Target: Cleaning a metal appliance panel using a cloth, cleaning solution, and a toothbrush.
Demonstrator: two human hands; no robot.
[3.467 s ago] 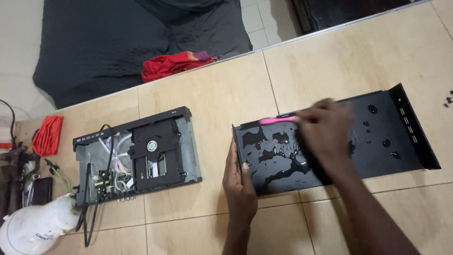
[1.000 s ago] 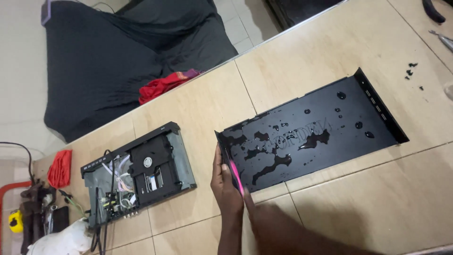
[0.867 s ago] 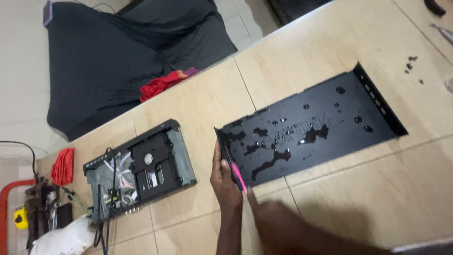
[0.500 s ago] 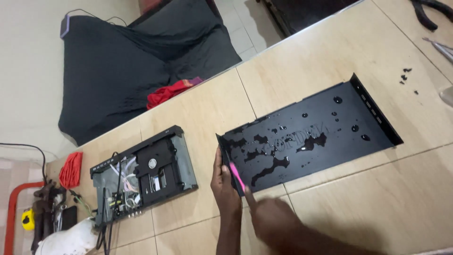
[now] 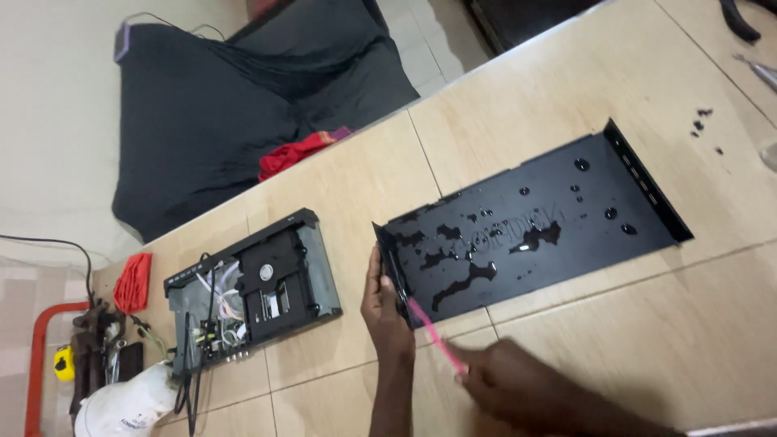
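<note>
Black and wet, the metal cover panel (image 5: 530, 235) lies flat on the tabletop (image 5: 647, 340). Your left hand (image 5: 384, 303) presses its near end, steadying it, grip wrapped over the edge, while your right hand (image 5: 506, 380) pinches a pink toothbrush (image 5: 433, 332) against that corner.

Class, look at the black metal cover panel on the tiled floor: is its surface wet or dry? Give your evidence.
Wet. The black metal cover panel carries scattered droplets and irregular puddles across its flat face, thickest toward the end that the left hand steadies.
</note>
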